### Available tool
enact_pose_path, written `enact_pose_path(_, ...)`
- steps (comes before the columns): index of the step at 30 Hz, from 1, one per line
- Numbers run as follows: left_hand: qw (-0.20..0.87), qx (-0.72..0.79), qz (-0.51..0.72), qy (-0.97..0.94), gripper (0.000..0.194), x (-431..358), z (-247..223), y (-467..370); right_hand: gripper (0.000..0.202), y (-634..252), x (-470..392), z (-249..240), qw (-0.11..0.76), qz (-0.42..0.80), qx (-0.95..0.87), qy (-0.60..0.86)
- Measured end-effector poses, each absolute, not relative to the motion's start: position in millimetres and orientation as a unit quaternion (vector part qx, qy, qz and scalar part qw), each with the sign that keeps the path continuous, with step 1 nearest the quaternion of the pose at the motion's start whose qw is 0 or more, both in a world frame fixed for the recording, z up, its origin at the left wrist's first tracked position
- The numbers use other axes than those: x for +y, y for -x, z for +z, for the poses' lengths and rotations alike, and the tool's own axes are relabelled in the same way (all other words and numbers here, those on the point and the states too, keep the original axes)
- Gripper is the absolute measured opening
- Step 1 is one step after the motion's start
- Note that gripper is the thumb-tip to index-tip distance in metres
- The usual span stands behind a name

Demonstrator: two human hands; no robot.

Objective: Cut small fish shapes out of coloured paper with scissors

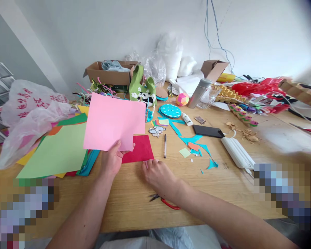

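Pink paper (111, 122) is raised above the table in my left hand (112, 160), thumb on top and fingers underneath. A second pink edge shows at its right, so it is a folded sheet or two sheets. Beneath it lies a red sheet (138, 148), partly covered. At the red sheet's lower right corner, my right hand (160, 175) rests with fingers curled together; what they pinch, if anything, is hidden. Scissors with red handles (171, 204) lie under my right wrist. A pen (165, 146) lies beyond that hand.
Coloured sheets (57, 148) are piled at the left beside a plastic bag (28, 103). Blue paper scraps (189, 138), a glue bottle (187, 119), a black phone (208, 131) and a white power bank (237, 152) lie right of centre. A green panda bag (142, 90) stands behind.
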State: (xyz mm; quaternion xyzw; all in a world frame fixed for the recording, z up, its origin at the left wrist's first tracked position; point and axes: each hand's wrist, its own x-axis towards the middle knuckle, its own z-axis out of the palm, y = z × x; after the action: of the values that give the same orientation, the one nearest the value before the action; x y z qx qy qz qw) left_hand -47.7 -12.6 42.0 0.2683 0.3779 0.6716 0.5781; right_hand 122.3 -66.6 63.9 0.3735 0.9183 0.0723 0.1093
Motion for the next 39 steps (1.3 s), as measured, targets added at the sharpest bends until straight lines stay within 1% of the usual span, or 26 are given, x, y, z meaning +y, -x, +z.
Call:
enact_pose_path(3, 0.569, 0.370, 0.685, -0.263, 0.051, -12, 41, 49, 0.019, -114, -63, 56, 0.116, 0.076, 0.918, -0.371)
enact_pose_path(8, 0.567, 0.368, 0.694, -0.247, 0.053, -11, 42, 50, 0.015, -113, -64, 47, 0.093, 0.087, 0.919, -0.374)
enact_pose_path(11, 0.565, 0.365, 0.701, -0.239, 0.054, -10, 44, 50, 0.019, -115, -63, 43, 0.075, 0.084, 0.918, -0.381)
enact_pose_path(13, 0.565, 0.370, 0.700, -0.233, 0.054, -10, 45, 50, 0.023, -118, -61, 44, 0.065, 0.067, 0.922, -0.377)
enact_pose_path(16, 0.566, 0.380, 0.693, -0.232, 0.051, -10, 44, 50, 0.020, -125, -56, 51, 0.062, 0.017, 0.925, -0.375)
enact_pose_path(18, 0.568, 0.386, 0.689, -0.233, 0.049, -10, 43, 50, 0.018, -132, -49, 57, 0.048, -0.023, 0.915, -0.400)
enact_pose_path(20, 0.570, 0.390, 0.686, -0.228, 0.047, -9, 43, 50, 0.016, -140, -36, 62, -0.005, -0.085, 0.891, -0.447)
enact_pose_path(23, 0.565, 0.396, 0.691, -0.217, 0.048, -9, 43, 50, 0.020, -159, -5, 64, -0.149, -0.249, 0.811, -0.508)
enact_pose_path(25, 0.562, 0.398, 0.692, -0.216, 0.050, -8, 44, 50, 0.020, -174, 23, 62, -0.249, -0.400, 0.703, -0.532)
enact_pose_path(26, 0.561, 0.399, 0.692, -0.218, 0.050, -8, 45, 50, 0.017, -182, 38, 60, -0.311, -0.455, 0.626, -0.552)
enact_pose_path(27, 0.559, 0.398, 0.693, -0.220, 0.051, -8, 45, 50, 0.013, -191, 53, 58, -0.378, -0.476, 0.545, -0.578)
enact_pose_path(30, 0.557, 0.395, 0.695, -0.224, 0.051, -9, 46, 51, 0.007, -213, 91, 50, -0.445, -0.429, 0.489, -0.615)
enact_pose_path(33, 0.565, 0.398, 0.688, -0.220, 0.047, -9, 45, 52, 0.010, -226, 118, 38, -0.485, -0.376, 0.455, -0.646)
enact_pose_path(39, 0.558, 0.405, 0.696, -0.199, 0.055, -9, 44, 52, 0.015, -233, 153, 16, -0.481, -0.306, 0.438, -0.695)
